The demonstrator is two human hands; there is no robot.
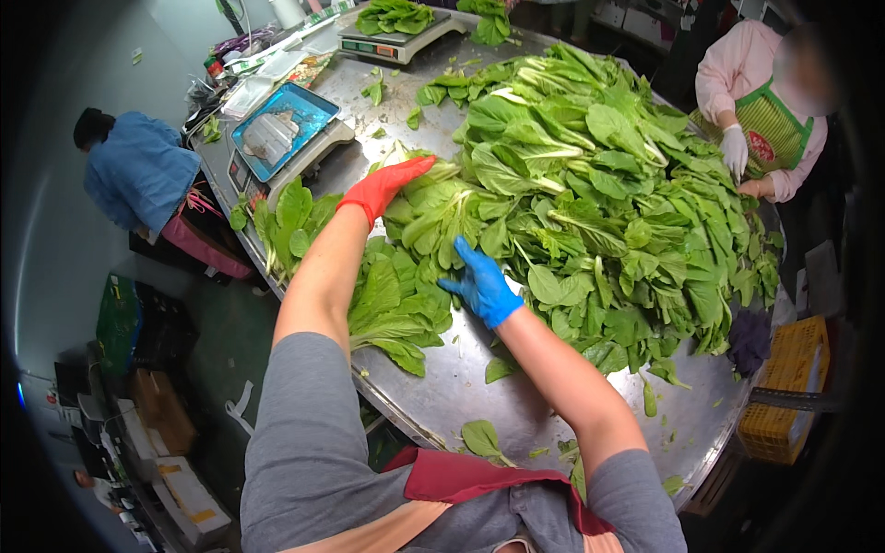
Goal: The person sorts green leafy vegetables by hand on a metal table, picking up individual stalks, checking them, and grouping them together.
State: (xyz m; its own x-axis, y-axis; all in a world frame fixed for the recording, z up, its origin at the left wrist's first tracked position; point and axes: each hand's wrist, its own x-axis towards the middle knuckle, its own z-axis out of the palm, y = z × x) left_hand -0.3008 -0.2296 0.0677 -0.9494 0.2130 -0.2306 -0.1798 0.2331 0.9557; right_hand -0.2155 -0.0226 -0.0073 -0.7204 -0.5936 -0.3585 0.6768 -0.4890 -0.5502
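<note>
My left hand (388,189), in a red glove, reaches over the near left side of a large heap of leafy greens (588,180), its palm down on a bunch with pale stalks. In a blue glove, my right hand (478,282) touches the front edge of the same bunch (442,218), thumb and fingers apart. A smaller pile of greens (397,304) lies on the metal table (429,387) between my forearms. More leaves (294,218) rest to the left of my left forearm. The undersides of both hands are hidden.
A scale with a blue tray (287,131) stands at the left edge, another scale (397,45) holding greens at the back. A co-worker in a green apron (757,117) works at the right; a person in blue (142,169) is at the left. A yellow crate (788,387) sits beside the table.
</note>
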